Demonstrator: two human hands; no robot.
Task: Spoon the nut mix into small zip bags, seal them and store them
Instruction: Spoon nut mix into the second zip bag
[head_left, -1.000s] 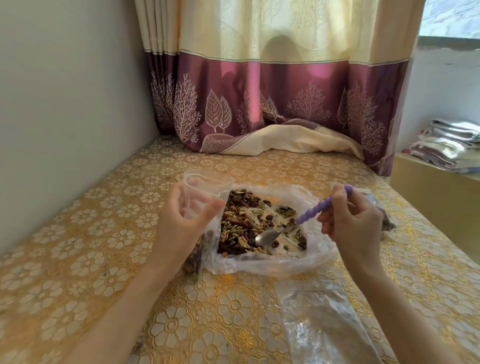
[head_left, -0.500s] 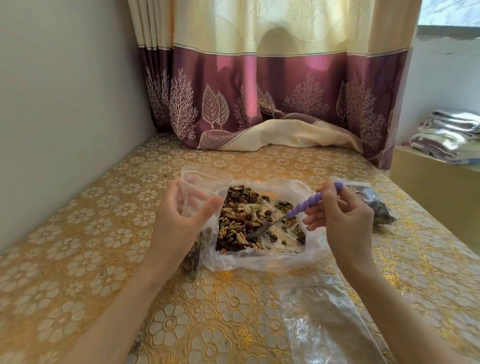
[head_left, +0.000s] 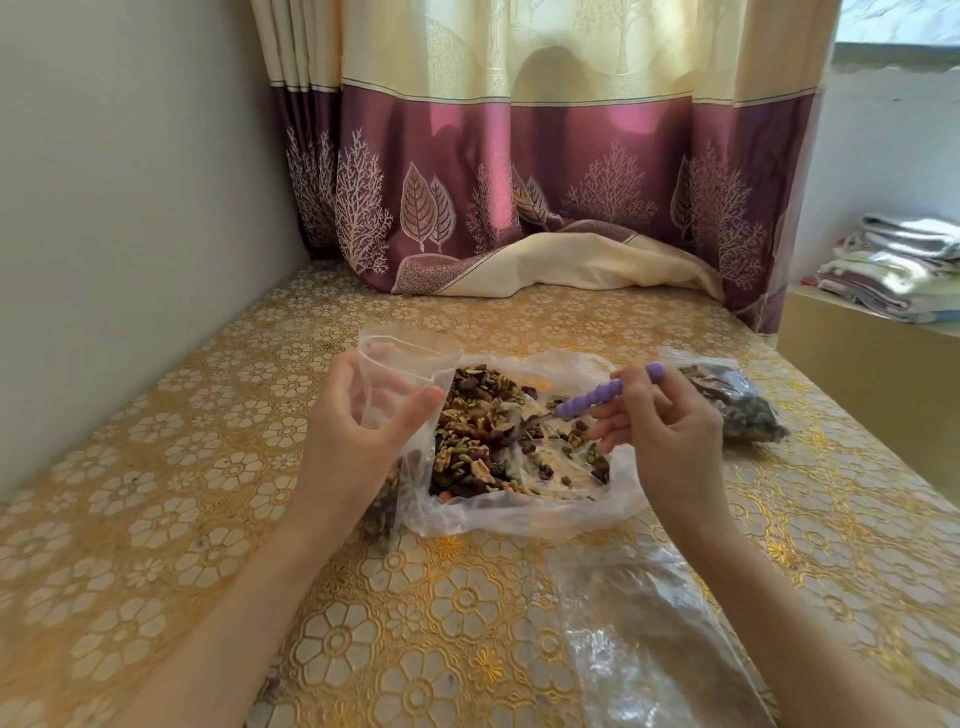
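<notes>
Risk noted: the left hand pinches the small zip bag upright just left of the nut mix, while the right hand grips the purple-handled spoon dug into that pile, so a sagging mouth would likely spill the load onto the floral tablecloth.

We see the nut mix heaped on a spread clear plastic sheet — a purple-handled spoon dips in, small zip bag upright beside it, mouth open.
</notes>
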